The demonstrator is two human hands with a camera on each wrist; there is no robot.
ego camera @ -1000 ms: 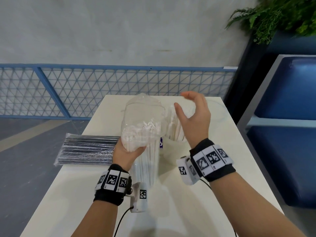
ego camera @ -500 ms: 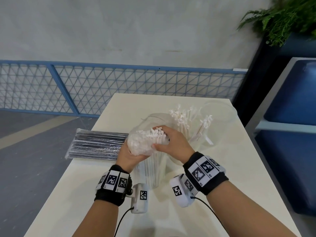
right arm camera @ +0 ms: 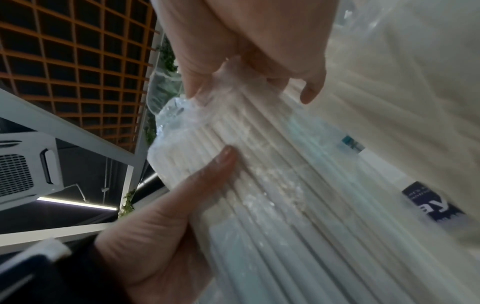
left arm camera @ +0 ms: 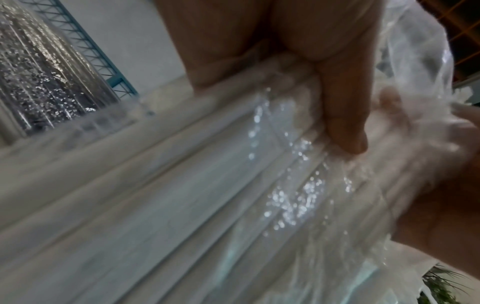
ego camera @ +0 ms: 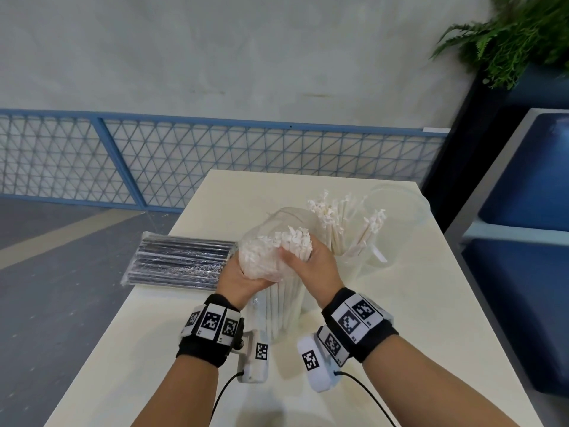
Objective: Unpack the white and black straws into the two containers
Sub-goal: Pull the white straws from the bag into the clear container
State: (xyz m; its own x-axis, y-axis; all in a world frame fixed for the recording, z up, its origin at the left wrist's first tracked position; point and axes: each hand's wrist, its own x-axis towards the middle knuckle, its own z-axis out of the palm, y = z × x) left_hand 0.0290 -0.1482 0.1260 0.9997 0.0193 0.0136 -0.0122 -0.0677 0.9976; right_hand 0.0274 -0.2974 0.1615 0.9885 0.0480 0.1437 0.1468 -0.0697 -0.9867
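A clear plastic pack of white straws stands upright near the table's middle, its open top facing up. My left hand grips the pack from the left, thumb pressed on the film. My right hand reaches into the open top and curls round a bunch of white straws; its fingers close over the straw ends. A sealed pack of black straws lies flat on the left. A clear container to the right holds several white straws. A second clear container stands behind it.
The white table has its left edge close to the black pack, with grey floor beyond. A blue mesh fence runs behind the table. A blue seat and a plant stand at the right.
My right hand came down from above the container to the pack's open top and took hold of a bunch of white straws. The left hand lowered the pack slightly.
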